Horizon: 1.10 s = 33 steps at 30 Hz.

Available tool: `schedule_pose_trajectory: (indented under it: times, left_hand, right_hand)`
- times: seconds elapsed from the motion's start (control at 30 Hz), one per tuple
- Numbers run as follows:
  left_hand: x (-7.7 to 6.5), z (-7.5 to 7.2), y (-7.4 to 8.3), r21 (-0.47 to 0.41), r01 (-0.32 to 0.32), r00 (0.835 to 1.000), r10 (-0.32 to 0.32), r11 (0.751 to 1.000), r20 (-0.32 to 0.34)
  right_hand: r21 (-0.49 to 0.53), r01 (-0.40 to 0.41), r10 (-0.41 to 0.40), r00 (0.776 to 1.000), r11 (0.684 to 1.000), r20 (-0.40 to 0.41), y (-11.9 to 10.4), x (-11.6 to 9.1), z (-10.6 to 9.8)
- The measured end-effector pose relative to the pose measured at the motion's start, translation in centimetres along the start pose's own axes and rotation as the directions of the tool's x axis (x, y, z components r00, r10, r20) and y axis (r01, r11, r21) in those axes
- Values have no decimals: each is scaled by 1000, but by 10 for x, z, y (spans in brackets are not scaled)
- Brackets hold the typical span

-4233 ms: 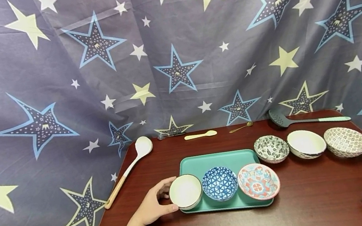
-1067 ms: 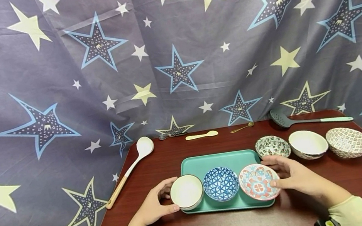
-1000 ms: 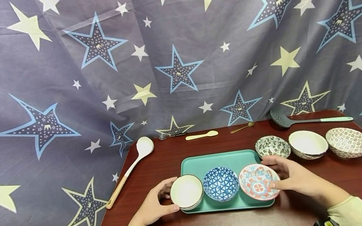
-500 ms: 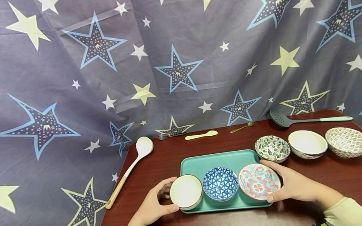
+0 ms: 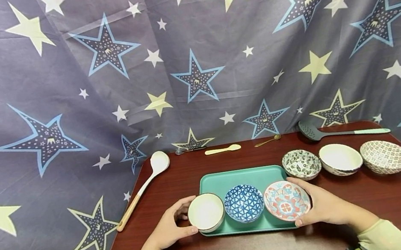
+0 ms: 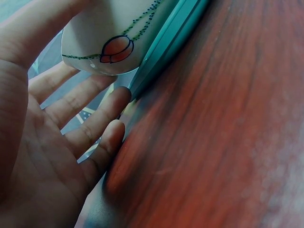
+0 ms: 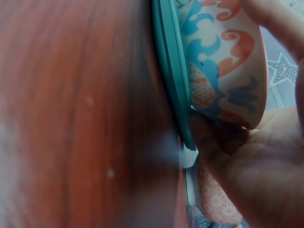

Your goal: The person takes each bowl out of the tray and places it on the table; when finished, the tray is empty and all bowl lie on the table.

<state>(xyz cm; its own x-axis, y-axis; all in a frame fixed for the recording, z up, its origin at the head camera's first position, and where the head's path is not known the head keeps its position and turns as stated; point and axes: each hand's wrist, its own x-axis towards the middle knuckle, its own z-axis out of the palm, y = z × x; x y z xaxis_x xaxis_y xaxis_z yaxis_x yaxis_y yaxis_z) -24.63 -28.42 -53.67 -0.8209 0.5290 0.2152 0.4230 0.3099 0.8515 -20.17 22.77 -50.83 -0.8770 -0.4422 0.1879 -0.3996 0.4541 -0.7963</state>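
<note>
Three bowls stand in a row on a green tray (image 5: 245, 176). My left hand (image 5: 170, 226) holds the plain white bowl (image 5: 206, 212) at its left side, thumb at the near edge and fingers behind. In the left wrist view a painted tulip motif shows on that bowl's wall (image 6: 116, 48). The blue-and-white patterned bowl (image 5: 244, 203) sits in the middle, untouched. My right hand (image 5: 323, 204) grips the red-and-blue flowered bowl (image 5: 286, 200) from the right, thumb at the near side. Its wall (image 7: 223, 61) leans over the tray's edge in the right wrist view.
To the right stand a dark floral bowl (image 5: 301, 164), a white-lined bowl (image 5: 341, 159) and a brown-latticed bowl (image 5: 385, 156). A slotted turner (image 5: 326, 134) lies behind them. A white ladle (image 5: 147, 184) lies at left; a small cream spoon (image 5: 223, 149) lies at the back.
My right hand has come from the latticed bowl at far right to the flowered bowl. Its thumb has slid from over the rim to the bowl's near outer side. My left hand stays put.
</note>
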Motion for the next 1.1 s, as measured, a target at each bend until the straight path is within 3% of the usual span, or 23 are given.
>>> schedule_pose_trajectory:
  times: [0.6,0.83,1.1]
  left_hand:
    - [0,0,-2,-5,17,1000,-17,1000,3]
    - [1,-1,-2,-3,0,1000,0,1000,3]
    - [0,-1,-3,-6,-9,1000,9,1000,1]
  right_hand:
    - [-6,33,-34,999,999,-39,5,2,4]
    - [32,10,-9,1000,999,-28,7,2,5]
    - [2,4,-3,999,1000,-49,5,2,6]
